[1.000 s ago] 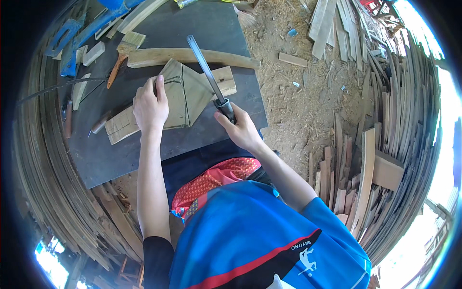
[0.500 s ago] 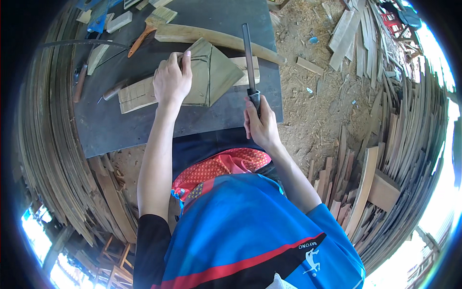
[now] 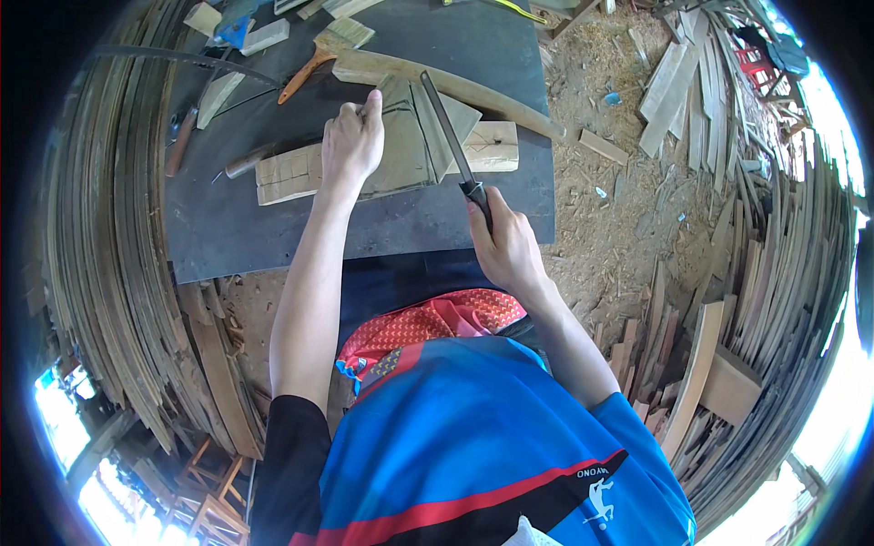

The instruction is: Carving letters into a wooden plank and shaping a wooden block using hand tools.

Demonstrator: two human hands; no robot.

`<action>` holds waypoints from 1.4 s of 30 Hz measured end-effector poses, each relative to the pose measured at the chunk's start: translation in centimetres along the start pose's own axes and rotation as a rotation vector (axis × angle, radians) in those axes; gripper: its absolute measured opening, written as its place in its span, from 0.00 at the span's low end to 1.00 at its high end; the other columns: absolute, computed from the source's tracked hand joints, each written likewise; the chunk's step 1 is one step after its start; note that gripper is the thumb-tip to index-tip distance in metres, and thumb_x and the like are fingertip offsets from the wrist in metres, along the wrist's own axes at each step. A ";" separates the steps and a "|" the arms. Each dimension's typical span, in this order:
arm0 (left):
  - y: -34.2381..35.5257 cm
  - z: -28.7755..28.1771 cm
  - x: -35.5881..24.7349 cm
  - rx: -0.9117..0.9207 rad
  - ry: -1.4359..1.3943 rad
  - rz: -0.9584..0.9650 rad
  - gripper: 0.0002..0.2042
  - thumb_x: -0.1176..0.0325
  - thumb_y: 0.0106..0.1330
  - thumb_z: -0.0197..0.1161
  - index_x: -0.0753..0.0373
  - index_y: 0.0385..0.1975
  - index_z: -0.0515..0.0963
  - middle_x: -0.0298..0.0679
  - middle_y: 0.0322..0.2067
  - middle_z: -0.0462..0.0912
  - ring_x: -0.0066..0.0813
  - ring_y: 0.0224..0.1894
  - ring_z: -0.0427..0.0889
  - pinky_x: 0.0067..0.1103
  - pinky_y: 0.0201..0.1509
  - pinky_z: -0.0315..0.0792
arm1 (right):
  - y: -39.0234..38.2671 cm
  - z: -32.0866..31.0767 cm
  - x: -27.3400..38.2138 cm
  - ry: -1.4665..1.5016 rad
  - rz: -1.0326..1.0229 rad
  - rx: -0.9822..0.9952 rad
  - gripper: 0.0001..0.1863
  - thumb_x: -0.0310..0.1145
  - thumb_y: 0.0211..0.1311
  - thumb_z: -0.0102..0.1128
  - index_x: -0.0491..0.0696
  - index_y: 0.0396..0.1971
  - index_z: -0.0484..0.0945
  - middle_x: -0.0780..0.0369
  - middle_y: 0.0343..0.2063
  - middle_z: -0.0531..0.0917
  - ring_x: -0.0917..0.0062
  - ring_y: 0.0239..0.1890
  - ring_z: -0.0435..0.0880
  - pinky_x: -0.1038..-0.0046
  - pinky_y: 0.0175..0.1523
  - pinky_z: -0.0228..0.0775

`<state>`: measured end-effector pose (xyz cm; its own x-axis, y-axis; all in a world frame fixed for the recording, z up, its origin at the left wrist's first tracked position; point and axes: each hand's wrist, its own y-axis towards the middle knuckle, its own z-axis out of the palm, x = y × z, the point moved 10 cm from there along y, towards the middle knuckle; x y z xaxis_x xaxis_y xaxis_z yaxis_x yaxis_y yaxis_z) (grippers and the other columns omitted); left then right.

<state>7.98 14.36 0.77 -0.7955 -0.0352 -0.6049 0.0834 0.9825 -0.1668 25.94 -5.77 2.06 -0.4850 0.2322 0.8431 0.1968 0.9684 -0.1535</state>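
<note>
A grey-brown flat wooden block [image 3: 401,146] with dark pencil lines lies at an angle across a pale wooden board [image 3: 289,173] on the dark tabletop [image 3: 437,223]. My left hand [image 3: 353,141] is closed at the block's left edge, its fingers curled and its thumb sticking up; the fingertips are hidden. In my right hand [image 3: 508,238] is a long, narrow steel tool [image 3: 446,123] with a black handle, a file or a chisel; I cannot tell which. Its blade tilts up and left over the block's right part. Whether it touches the wood is unclear.
Behind the block lies a curved wooden piece [image 3: 446,82], beside an orange-handled paintbrush [image 3: 314,68]. Wooden-handled tools [image 3: 248,162] and a long dark curved strip [image 3: 182,59] are at left. Stacked planks [image 3: 783,264] line both sides; a yellow strip [image 3: 519,9] crosses the far edge.
The steel tool has swung from upright beside the block to tilted left over it. My left hand stays at the block, with its thumb raised more. The whole view has shifted slightly.
</note>
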 end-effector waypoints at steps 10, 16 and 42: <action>3.7 1.1 0.2 0.155 0.219 -0.031 0.38 0.31 0.76 0.40 0.61 0.36 0.88 0.56 0.40 0.88 0.61 0.49 0.86 0.44 0.55 0.78 | 0.5 1.3 1.1 -0.104 -0.051 0.000 0.09 0.33 0.76 0.51 0.42 0.44 0.68 0.44 0.18 0.80 0.42 0.26 0.82 0.45 0.31 0.71; 1.1 -4.2 -3.0 -0.215 0.112 0.181 0.35 0.37 0.78 0.48 0.67 0.26 0.83 0.55 0.29 0.87 0.57 0.36 0.88 0.44 0.40 0.80 | 0.3 0.3 2.6 -0.019 -0.108 -0.061 0.08 0.30 0.75 0.51 0.41 0.44 0.68 0.44 0.18 0.79 0.42 0.25 0.81 0.45 0.31 0.70; -5.7 -6.4 -8.4 -0.046 0.136 0.698 0.24 0.46 0.75 0.61 0.67 0.38 0.74 0.54 0.20 0.82 0.60 0.27 0.84 0.42 0.28 0.75 | -2.0 -4.6 10.9 -0.291 -0.207 -0.053 0.08 0.27 0.68 0.53 0.37 0.35 0.69 0.48 0.14 0.79 0.51 0.19 0.84 0.56 0.23 0.76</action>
<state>10.36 10.22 11.82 -0.6338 0.6251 -0.4556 0.5773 0.7743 0.2592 24.15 -5.63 13.94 -0.7402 0.0550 0.6701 0.1092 0.9932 0.0392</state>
